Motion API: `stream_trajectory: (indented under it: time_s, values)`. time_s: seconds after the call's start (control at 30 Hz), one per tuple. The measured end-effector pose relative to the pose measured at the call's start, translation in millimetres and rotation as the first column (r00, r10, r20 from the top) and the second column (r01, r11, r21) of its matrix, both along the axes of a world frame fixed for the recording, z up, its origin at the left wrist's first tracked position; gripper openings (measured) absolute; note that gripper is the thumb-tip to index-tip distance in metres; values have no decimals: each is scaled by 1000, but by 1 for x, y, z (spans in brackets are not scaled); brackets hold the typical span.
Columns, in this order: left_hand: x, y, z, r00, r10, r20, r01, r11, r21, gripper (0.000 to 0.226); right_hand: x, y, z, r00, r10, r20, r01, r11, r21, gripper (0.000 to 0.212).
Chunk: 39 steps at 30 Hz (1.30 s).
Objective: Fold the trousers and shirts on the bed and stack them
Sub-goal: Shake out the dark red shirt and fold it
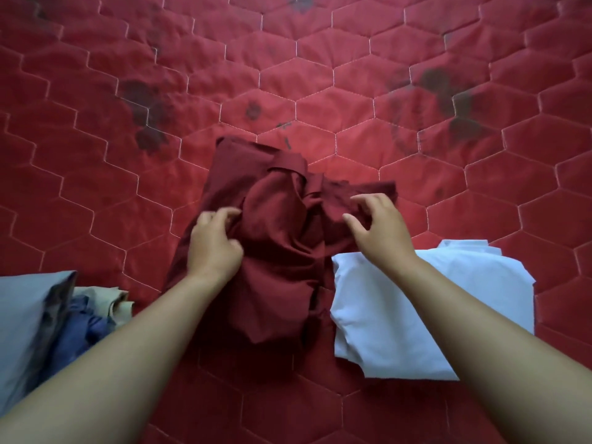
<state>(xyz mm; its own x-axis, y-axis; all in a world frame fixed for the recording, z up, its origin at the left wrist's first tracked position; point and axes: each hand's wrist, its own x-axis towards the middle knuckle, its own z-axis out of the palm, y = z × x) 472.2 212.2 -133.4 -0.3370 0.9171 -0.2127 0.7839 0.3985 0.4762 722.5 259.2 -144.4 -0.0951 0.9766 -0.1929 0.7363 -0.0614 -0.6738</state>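
A dark red shirt [275, 238] lies crumpled and partly folded in the middle of the red quilted bed [320, 75], its collar at the far end. My left hand [213, 245] grips a bunch of its cloth on the left side, fingers curled into the fabric. My right hand [379, 225] hovers over the shirt's right part with fingers spread and bent; I see no cloth pinched in it. A folded white garment [426, 309] lies just right of the red shirt, under my right forearm.
At the near left lies a pile of unfolded clothes: a light blue-grey piece [22, 322], a darker blue one [80, 331] and a beige one [118, 302]. Dark stains mark the quilt farther away.
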Motion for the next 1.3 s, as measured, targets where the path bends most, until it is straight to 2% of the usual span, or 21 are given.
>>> stream_trajectory:
  time_s: [0.07,0.13,0.17,0.27,0.33,0.43,0.53,0.63,0.7,0.8,0.93,1.1,1.3]
  values:
    - [13,26,8,998,32,57,-39,992,120,39,-3,6,-3,1000,5,-23,-5,1000,-4,33]
    - [35,54,11,994,34,107,-50,986,160,27,-4,10,-7,999,-24,-46,24,1000,9,32]
    - [47,68,10,993,32,111,-49,987,153,29,-4,13,-9,998,-37,-56,38,999,17,30]
    - [72,98,2,998,36,51,-37,999,31,60,-5,21,-14,994,-68,-91,71,997,31,24]
    - [73,106,-6,1000,23,19,-22,998,-61,60,-9,31,-18,989,-87,-122,90,996,21,21]
    - [57,93,-11,997,20,79,-19,1000,-17,41,-27,44,-22,987,-74,-142,68,997,-47,24]
    - [44,61,-7,980,16,197,-35,995,94,37,-50,44,-24,986,-57,-157,41,994,-101,28]
    - [30,31,4,969,49,243,-84,987,134,40,-63,32,-17,972,-61,-229,45,996,-74,11]
    - [18,19,23,967,96,235,-141,972,186,39,-62,23,1,926,-123,-357,122,992,-27,7]
    - [0,6,77,979,86,183,-133,956,263,30,-59,11,56,857,-141,-496,156,988,-11,13]
    - [-11,-17,185,991,38,125,-68,968,241,23,-58,-14,171,805,-69,-590,116,992,42,17]
    - [3,-56,342,951,42,307,-165,908,386,26,-49,-49,327,780,54,-623,89,976,196,13]
    - [27,-102,528,831,-32,555,-325,782,531,43,-33,-73,514,772,284,-569,45,868,495,13]
